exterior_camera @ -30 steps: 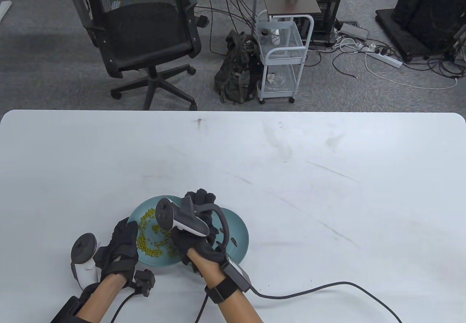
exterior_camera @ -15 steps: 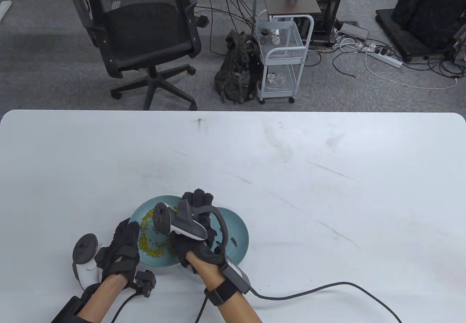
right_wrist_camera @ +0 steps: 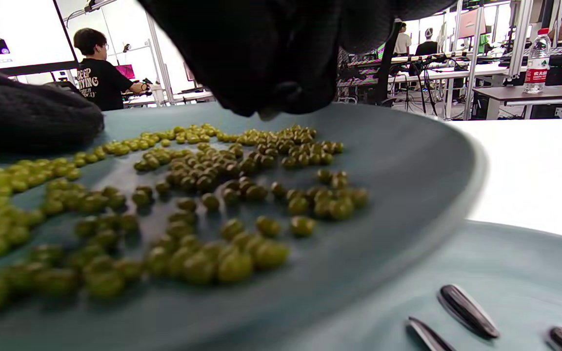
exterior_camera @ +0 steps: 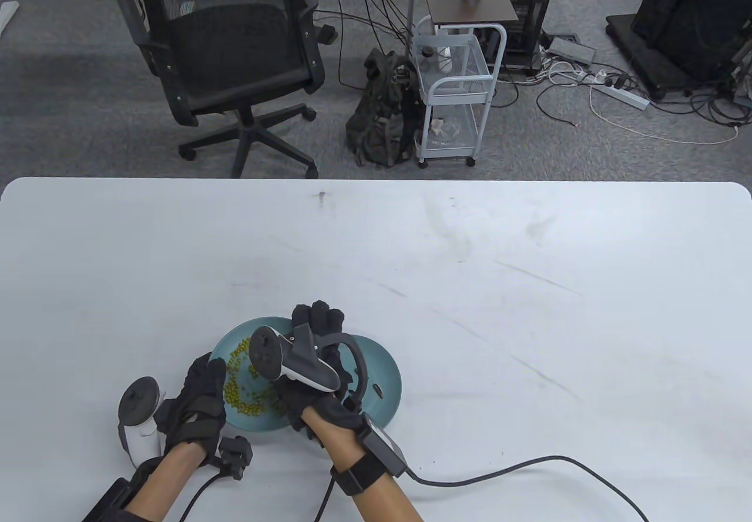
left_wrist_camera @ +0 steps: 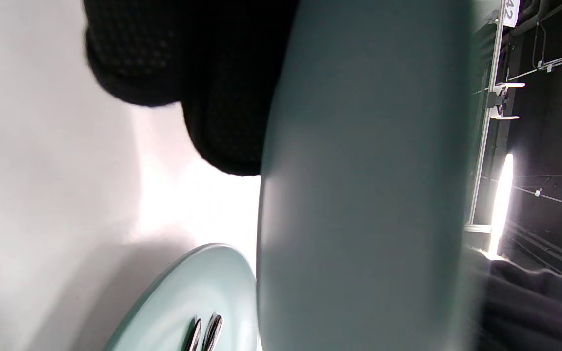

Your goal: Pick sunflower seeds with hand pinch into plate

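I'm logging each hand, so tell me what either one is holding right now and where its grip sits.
The left hand holds the bean plate by its near-left rim. The right hand hovers over the green beans; something pale shows at its fingertips, but a hold cannot be told.

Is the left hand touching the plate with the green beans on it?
Touching. In the table view the left hand lies over the plate's left rim, and in the left wrist view its fingers press right against the plate's side with no gap.

two overlapping plates (exterior_camera: 385, 369) near front edge, likely crowding hands
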Action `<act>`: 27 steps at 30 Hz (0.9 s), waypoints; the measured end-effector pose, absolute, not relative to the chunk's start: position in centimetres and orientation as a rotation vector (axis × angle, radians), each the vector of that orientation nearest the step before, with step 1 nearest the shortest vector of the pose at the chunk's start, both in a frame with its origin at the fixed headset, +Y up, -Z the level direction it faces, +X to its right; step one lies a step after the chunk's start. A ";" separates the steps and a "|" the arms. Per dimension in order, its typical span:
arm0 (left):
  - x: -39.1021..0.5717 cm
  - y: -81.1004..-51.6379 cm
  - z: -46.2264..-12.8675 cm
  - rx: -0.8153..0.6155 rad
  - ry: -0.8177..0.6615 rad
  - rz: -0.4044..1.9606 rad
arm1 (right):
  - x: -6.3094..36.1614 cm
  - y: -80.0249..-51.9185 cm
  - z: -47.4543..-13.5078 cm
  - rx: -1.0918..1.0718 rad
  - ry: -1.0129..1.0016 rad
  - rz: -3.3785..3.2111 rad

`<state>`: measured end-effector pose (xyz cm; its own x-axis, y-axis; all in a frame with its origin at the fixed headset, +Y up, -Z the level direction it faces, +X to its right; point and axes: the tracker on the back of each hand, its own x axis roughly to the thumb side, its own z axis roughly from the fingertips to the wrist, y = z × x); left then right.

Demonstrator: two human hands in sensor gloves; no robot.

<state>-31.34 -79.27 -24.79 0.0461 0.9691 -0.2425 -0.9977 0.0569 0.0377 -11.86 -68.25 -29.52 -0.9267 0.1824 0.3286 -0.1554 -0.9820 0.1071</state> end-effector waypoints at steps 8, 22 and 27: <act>-31.9 -79.4 -25.0 -0.137 0.249 1.489 | -10.8 -67.4 -29.5 0.480 0.103 2.874; -35.3 -79.1 -25.4 -0.036 0.391 1.543 | -7.9 -69.9 -30.6 0.386 0.225 2.843; -36.1 -79.0 -25.5 -0.007 0.420 1.566 | -9.0 -73.4 -31.0 0.477 0.360 2.817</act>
